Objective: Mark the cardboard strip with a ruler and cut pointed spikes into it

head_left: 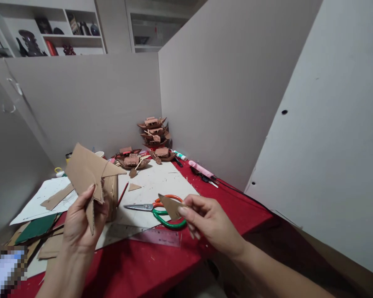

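Observation:
My left hand (81,219) is closed on a folded cardboard piece (85,167), raised above the left part of the work surface. Pointed flaps stick out from this piece to the right and downward. Between thumb and fingers, my right hand (211,221) pinches a small triangular cardboard scrap (171,206), its tip toward the left. Directly behind the scrap lie open-handled scissors (144,207) with one orange and one green grip. A clear ruler (143,236) lies on the table in front of them. Near the left hand are a red pencil (123,194) and another cardboard triangle (134,187).
Several small brown model boats (155,134) are stacked at the back corner, with others beside them. A pink glue gun (201,169) lies by the right partition (230,95). Cardboard sheets and a green piece (35,229) lie at left on the red tablecloth (136,269).

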`<state>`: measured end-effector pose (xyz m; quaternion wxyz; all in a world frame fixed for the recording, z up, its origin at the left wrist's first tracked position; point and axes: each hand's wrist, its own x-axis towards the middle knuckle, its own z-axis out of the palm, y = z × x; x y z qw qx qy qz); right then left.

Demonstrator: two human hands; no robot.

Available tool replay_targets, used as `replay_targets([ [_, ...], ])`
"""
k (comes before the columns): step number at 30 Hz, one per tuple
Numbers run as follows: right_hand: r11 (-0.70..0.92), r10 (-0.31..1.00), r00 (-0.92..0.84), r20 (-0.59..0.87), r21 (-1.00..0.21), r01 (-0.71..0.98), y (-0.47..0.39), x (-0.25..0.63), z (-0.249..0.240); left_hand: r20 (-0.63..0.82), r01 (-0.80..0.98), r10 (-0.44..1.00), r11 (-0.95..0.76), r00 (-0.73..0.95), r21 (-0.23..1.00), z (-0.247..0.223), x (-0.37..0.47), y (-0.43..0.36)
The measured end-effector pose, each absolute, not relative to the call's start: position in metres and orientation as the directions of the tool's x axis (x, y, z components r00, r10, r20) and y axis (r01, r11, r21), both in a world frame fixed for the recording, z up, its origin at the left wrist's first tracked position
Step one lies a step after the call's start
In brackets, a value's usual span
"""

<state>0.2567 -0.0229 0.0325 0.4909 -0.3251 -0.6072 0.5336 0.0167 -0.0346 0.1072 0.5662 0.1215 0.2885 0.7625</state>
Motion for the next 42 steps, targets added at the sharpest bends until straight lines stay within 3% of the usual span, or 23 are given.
replay_targets([
  [2, 0.192, 0.877, -0.430, 0.216, -0.976, -0.100, -0.036, 0.251, 0.019, -0.130, -0.787, 0.935, -0.197, -0.331, 0.585, 0.109, 0.014, -0.035],
  [4, 0.233, 0.658, -0.733, 0.174, -0.972, -0.021, -0.046, 0.242, 0.007, -0.117, -0.746, 0.927, -0.208, -0.358, 0.633, 0.105, 0.017, -0.036],
  [5, 0.272, 0.610, -0.771, 0.184, -0.962, -0.014, -0.049, 0.238, 0.003, -0.096, -0.712, 0.922, -0.220, -0.375, 0.667, 0.103, 0.021, -0.037],
  [9, 0.459, 0.749, -0.573, 0.333, -0.884, 0.086, -0.035, 0.238, 0.009, 0.062, -0.555, 0.927, -0.275, -0.371, 0.785, 0.093, 0.031, -0.040],
  [12, 0.668, 0.725, -0.516, 0.455, -0.646, 0.369, -0.005, 0.245, 0.026, 0.127, -0.484, 0.929, -0.294, -0.347, 0.824, 0.090, 0.033, -0.041],
  [14, 0.675, 0.738, -0.599, 0.311, -0.355, 0.647, 0.016, 0.246, 0.033, 0.138, -0.464, 0.931, -0.293, -0.339, 0.836, 0.089, 0.033, -0.042],
  [15, 0.664, 0.747, -0.610, 0.264, -0.304, 0.683, 0.025, 0.245, 0.035, 0.139, -0.460, 0.931, -0.291, -0.337, 0.839, 0.089, 0.034, -0.042],
  [23, 0.738, 0.657, -0.752, -0.048, -0.163, 0.655, 0.056, 0.230, 0.051, 0.167, -0.443, 0.921, -0.321, -0.351, 0.837, 0.086, 0.030, -0.038],
  [31, 0.667, 0.730, -0.682, -0.033, -0.183, 0.722, 0.060, 0.230, 0.038, 0.174, -0.424, 0.925, -0.315, -0.337, 0.849, 0.100, 0.005, -0.039],
  [36, 0.606, 0.792, -0.593, 0.145, -0.303, 0.735, 0.048, 0.242, 0.029, 0.091, -0.475, 0.932, -0.261, -0.350, 0.840, 0.102, -0.011, -0.050],
  [42, 0.629, 0.747, -0.636, 0.196, -0.518, 0.579, 0.013, 0.268, 0.025, 0.019, -0.571, 0.937, -0.229, -0.349, 0.788, 0.090, -0.013, -0.054],
])
